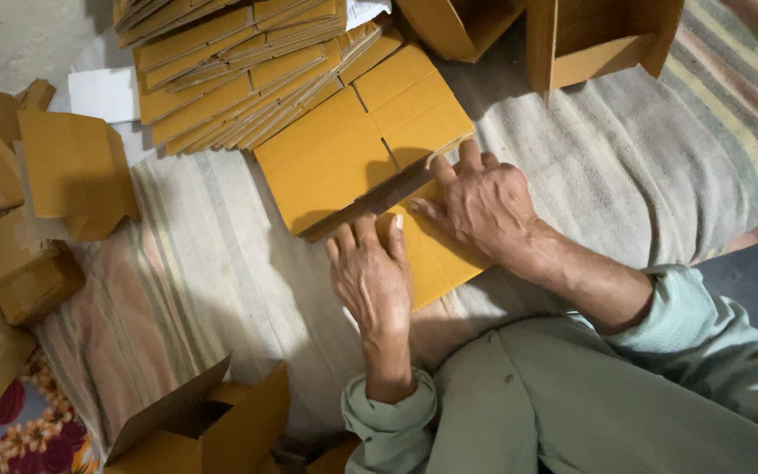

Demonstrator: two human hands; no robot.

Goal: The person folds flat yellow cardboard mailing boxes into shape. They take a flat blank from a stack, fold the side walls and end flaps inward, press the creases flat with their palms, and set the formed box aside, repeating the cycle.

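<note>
A flat yellow-brown cardboard box blank (335, 158) lies on a striped cloth in front of me, partly folded along a crease. My left hand (370, 276) presses its fingertips on the near edge of the raised flap. My right hand (482, 206) lies flat on the lower panel of the same blank, fingers spread, touching the fold line. Both hands touch the cardboard; neither lifts it.
A fanned stack of flat blanks (230, 70) lies at the top. Assembled open boxes (594, 39) stand at the top right, more boxes (10, 228) pile up on the left, and one open box (212, 426) sits near the bottom. The striped cloth (625, 167) covers the floor.
</note>
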